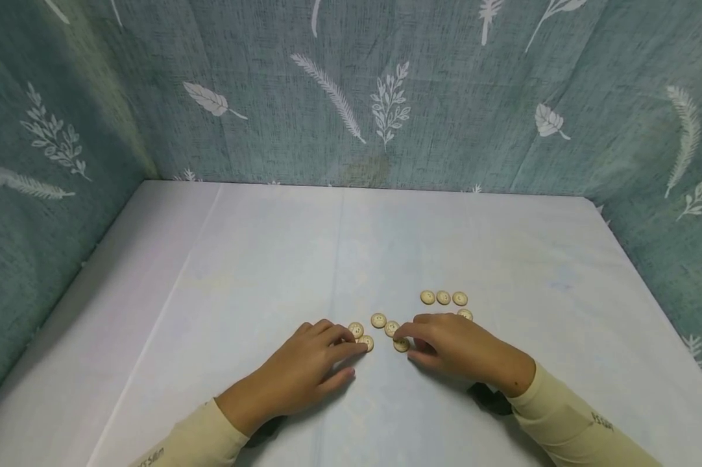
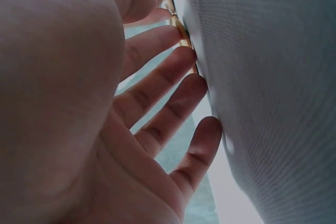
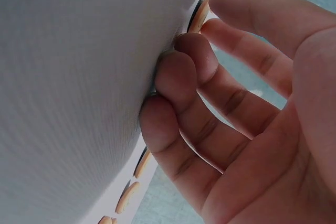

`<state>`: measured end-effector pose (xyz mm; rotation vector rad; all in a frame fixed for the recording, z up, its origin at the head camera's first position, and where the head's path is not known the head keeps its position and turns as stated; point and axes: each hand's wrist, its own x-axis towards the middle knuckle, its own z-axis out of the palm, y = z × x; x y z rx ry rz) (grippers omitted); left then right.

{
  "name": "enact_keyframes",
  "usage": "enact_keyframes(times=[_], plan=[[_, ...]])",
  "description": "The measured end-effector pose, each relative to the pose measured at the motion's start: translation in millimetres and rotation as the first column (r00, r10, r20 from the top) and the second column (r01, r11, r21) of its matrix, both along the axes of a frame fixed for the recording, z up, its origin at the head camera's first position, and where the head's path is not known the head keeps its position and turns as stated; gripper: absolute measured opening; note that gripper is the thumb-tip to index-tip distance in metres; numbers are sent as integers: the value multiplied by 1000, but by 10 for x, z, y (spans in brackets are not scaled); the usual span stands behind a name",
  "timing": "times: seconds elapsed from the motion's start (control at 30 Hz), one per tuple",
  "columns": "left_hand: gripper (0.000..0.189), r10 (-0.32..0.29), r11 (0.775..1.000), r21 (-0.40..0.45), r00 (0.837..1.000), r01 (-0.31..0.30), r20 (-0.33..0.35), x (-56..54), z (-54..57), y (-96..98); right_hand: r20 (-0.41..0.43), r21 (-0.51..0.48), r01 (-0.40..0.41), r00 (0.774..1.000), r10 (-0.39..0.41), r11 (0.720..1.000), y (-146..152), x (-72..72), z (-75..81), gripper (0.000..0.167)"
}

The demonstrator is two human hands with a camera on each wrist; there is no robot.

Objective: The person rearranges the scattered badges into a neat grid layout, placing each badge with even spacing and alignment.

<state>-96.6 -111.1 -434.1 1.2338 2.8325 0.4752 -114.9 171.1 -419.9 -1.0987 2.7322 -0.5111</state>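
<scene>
Small round wooden buttons lie on the white tablecloth between and beyond my hands. The left hand [image 1: 304, 370] rests palm down with its fingers spread, the index fingertip over a wooden button [image 1: 366, 343]. Another button [image 1: 355, 330] sits just beyond those fingertips. My right hand [image 1: 459, 344] pinches a button [image 1: 401, 345] at the table surface between index finger and thumb; in the right wrist view this button [image 3: 199, 15] shows edge-on by the thumb tip. Its other fingers curl down to the cloth. Two more buttons, one of them a button [image 1: 378, 320], lie just beyond.
To the right, a short row of three buttons [image 1: 442, 298] lies past the right hand, with one more button [image 1: 464, 314] partly behind that hand. The white cloth [image 1: 257, 259] has crease lines. Green leaf-patterned fabric [image 1: 351, 84] walls off the back and both sides.
</scene>
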Motion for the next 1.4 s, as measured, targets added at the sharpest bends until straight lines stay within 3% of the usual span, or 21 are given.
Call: enact_keyframes(times=[0.13, 0.83, 1.07, 1.23, 1.4], plan=[[37, 1, 1000, -2, 1000, -1, 17, 7, -15, 0, 20, 4, 0, 1000, 0, 1000, 6, 3, -7, 23], [36, 2, 1000, -5, 1000, -2, 20, 2, -15, -4, -42, 9, -46, 998, 46, 999, 4, 1, -22, 29], [37, -5, 1000, 17, 1000, 5, -26, -8, -4, 2, -62, -14, -55, 997, 54, 998, 22, -12, -20, 29], [37, -1, 1000, -5, 1000, 1, 21, -6, 12, 1, -57, -18, -58, 997, 57, 998, 22, -17, -28, 29], [37, 2, 1000, -4, 1000, -2, 12, -7, 8, -1, -71, -28, -52, 996, 49, 998, 11, -17, -22, 28]])
